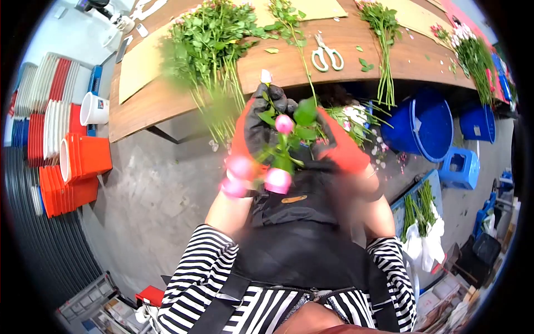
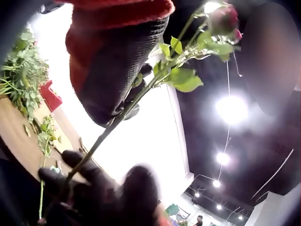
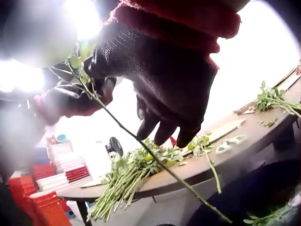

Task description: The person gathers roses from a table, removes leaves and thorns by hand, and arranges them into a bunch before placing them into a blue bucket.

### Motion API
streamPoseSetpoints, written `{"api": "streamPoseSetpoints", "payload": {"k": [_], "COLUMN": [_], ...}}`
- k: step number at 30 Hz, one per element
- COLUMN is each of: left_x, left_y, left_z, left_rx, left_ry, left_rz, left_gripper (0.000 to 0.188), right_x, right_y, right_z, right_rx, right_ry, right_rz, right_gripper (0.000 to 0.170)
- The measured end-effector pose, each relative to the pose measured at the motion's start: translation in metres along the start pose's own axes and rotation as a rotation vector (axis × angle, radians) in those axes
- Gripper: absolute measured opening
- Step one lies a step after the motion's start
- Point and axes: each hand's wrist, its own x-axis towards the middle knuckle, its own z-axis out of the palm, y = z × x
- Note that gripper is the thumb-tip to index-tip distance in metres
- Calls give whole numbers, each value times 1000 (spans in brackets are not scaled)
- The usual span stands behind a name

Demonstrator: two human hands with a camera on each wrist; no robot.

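Note:
In the head view my left hand (image 1: 257, 125), in a black and red glove, grips leafy rose stems; several pink blooms (image 1: 277, 181) hang below it and a pale one (image 1: 266, 76) stands above. A long thin stem (image 2: 106, 134) runs from this hand (image 2: 117, 66) past the dark fingers of the other (image 2: 106, 193). Beside the green leaves (image 1: 305, 112) is my right hand (image 1: 342, 146), fingers apart. From its own wrist view, the right hand (image 3: 164, 80) has its lower fingers hanging loosely, with the stem (image 3: 157, 160) crossing in front; its thumb is hidden.
The wooden table (image 1: 156, 108) holds leafy stems (image 1: 208, 42), green-handled scissors (image 1: 327, 55) and another bunch (image 1: 382, 28). Beneath its right part stand blue buckets (image 1: 425, 125). Orange crates (image 1: 89, 158) and a white bucket (image 1: 94, 109) are at left, a blue stool (image 1: 460, 167) at right.

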Motion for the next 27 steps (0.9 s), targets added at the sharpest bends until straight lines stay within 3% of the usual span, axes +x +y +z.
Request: {"api": "streamPoseSetpoints", "payload": {"k": [1, 3, 4, 5, 8, 12, 13, 15, 16, 17, 20, 22, 24, 25, 26, 27], "left_x": [-12, 16, 21, 26, 53, 91, 103, 121, 124, 123, 122, 112, 120, 129, 136, 125], "left_y": [8, 12, 15, 18, 50, 96, 95, 76, 65, 55, 6, -26, -64, -89, -107, -107], "left_z": [17, -37, -49, -56, -64, -98, -102, -102, -100, -103, -127, -126, -165, -193, -210, -179], "left_rx": [92, -113, -61, -9, -303, 951, 1255, 911, 255, 330, 193, 335, 304, 333, 363, 461], "left_ry": [49, -186, -215, -246, -121, -83, -80, -363, -587, -436, -34, 130, 124, 94, 66, 108], "left_rz": [86, 41, 118, 195, 155, 501, 582, 400, 119, 47, -51, -155, -303, -332, -352, -443], "left_gripper": [32, 37, 39, 44, 36, 33, 32, 34, 36, 41, 39, 37, 35, 34, 33, 33], "right_x": [-2, -2, -2, -6, -24, -75, -81, -93, -96, -96, -70, -52, -34, -30, -27, -21], "right_y": [-8, 9, 19, 25, 47, 71, 77, 95, 104, 112, 102, 125, 105, 99, 100, 92], "right_z": [7, 12, 14, 15, 3, -32, -38, -51, -59, -72, -109, -152, -168, -172, -175, -169], "right_rx": [-401, -447, -470, -351, -30, 20, 11, -24, -55, -58, -154, -230, -755, -988, -1138, -1123], "right_ry": [16, -7, -17, 51, 153, 240, 362, 579, 670, 758, 869, 1034, 1097, 1106, 1111, 1104], "right_rz": [4, 57, 82, 119, 196, 297, 338, 334, 291, 289, 179, 259, 249, 359, 351, 350], "right_gripper": [80, 76, 75, 69, 66, 48, 46, 43, 42, 42, 43, 47, 53, 58, 58, 58]}}
